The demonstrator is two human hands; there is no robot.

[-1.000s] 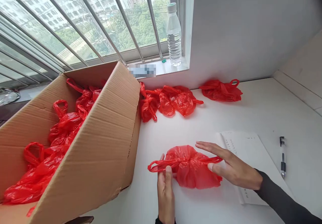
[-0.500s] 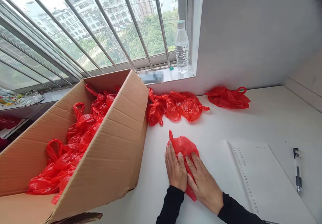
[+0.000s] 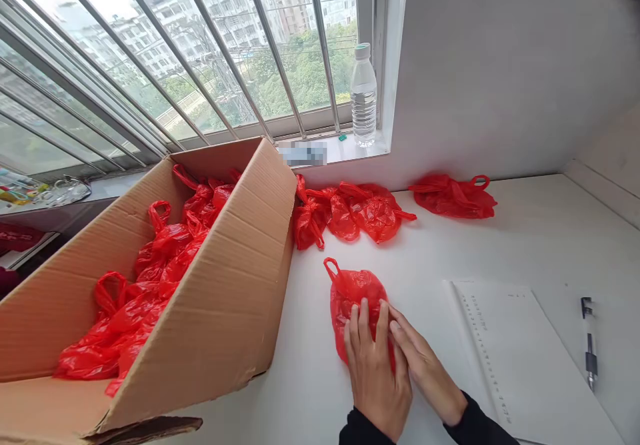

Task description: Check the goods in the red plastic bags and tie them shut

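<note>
A red plastic bag point(image 3: 357, 285) lies on the white table, one loop handle sticking out at its far left. My left hand point(image 3: 377, 365) rests flat across the near part of the bag, fingers stretched out and a little apart. Against the bag's right edge is my right hand point(image 3: 425, 365), fingers extended, its fingertips close to those of the left hand. The near end of the bag is hidden beneath my hands. Several more red bags point(image 3: 375, 212) lie along the wall, and one flatter red bag point(image 3: 453, 195) sits farther right.
At left stands a large open cardboard box point(image 3: 225, 272) holding several red bags point(image 3: 165, 252). A notebook point(image 3: 535, 358) and a pen point(image 3: 590, 345) lie at right. A water bottle point(image 3: 364, 98) stands on the sill by the barred window.
My left hand has moved from the bag's left side onto its near middle. My right hand has shifted right to the bag's edge. The loop handle now shows spread out.
</note>
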